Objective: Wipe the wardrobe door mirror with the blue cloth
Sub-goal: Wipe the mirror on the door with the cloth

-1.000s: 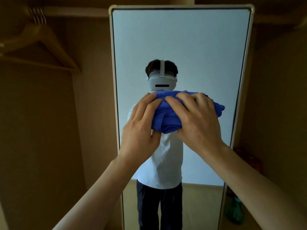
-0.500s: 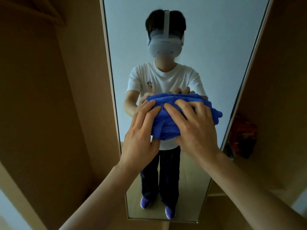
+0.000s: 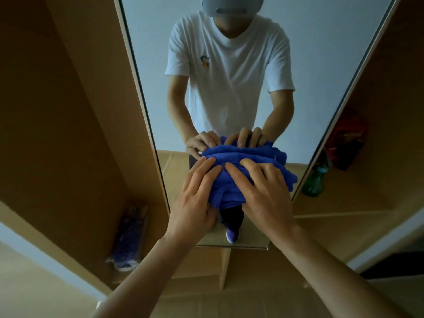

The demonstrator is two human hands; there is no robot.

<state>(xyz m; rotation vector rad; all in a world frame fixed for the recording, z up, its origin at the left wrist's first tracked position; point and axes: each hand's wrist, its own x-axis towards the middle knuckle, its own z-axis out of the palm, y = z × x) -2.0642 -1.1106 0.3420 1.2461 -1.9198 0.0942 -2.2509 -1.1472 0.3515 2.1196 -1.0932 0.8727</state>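
Note:
A tall mirror (image 3: 321, 42) in a pale frame fills the wardrobe door ahead. A bunched blue cloth (image 3: 231, 177) is pressed flat against the lower part of the glass. My left hand (image 3: 195, 198) lies on the cloth's left side with fingers spread. My right hand (image 3: 263, 191) covers its right side, fingers also spread. Both palms push the cloth onto the glass. The mirror reflects a person in a white T-shirt, with reflected hands meeting mine at the cloth.
Brown wardrobe panels (image 3: 68, 111) flank the mirror. A clear packet with something purple (image 3: 130, 239) leans on the floor at the left. A green spray bottle (image 3: 314, 182) and a red-orange item (image 3: 346, 138) sit on a shelf at the right.
Both hands have slid the cloth down the mirror from head height to near its bottom edge. My view has tilted down with them.

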